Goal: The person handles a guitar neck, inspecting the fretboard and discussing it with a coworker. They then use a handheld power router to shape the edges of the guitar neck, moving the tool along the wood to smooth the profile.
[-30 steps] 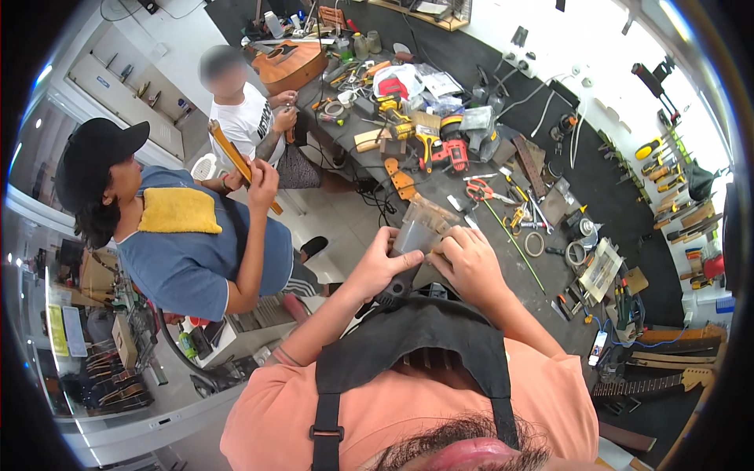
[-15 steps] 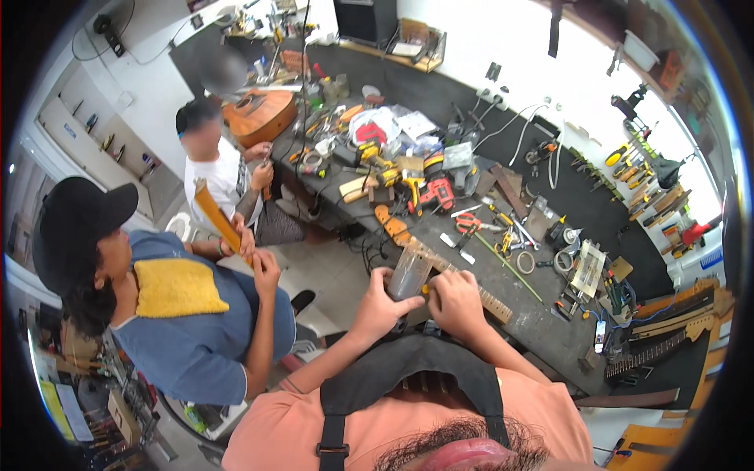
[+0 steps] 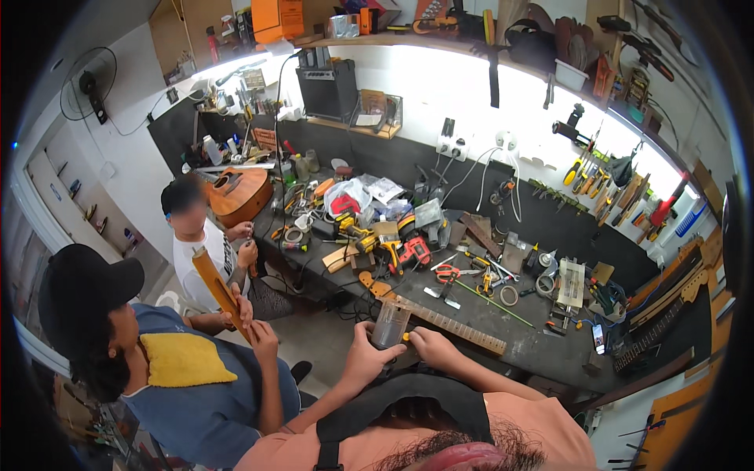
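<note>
Cluttered dark workbench, white wall (brightly lit), wall fan, grey floor.

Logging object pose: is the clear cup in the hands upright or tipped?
Upright. The clear cup stands with its rim upward, left hand and right hand gripping its base. Whether it holds anything: cannot tell.

I stand in a guitar repair workshop. In front of me runs a long black workbench crowded with tools: orange-handled pliers, a red and black cordless drill, a yellow and black power drill and rolls of tape. A detached wooden guitar neck with metal frets lies along the bench edge. At the far left end rests a brown acoustic guitar body. On the lit white back wall hang rows of screwdrivers and pliers, under a high wooden shelf of boxes. Dark guitar necks lean at the right.
</note>
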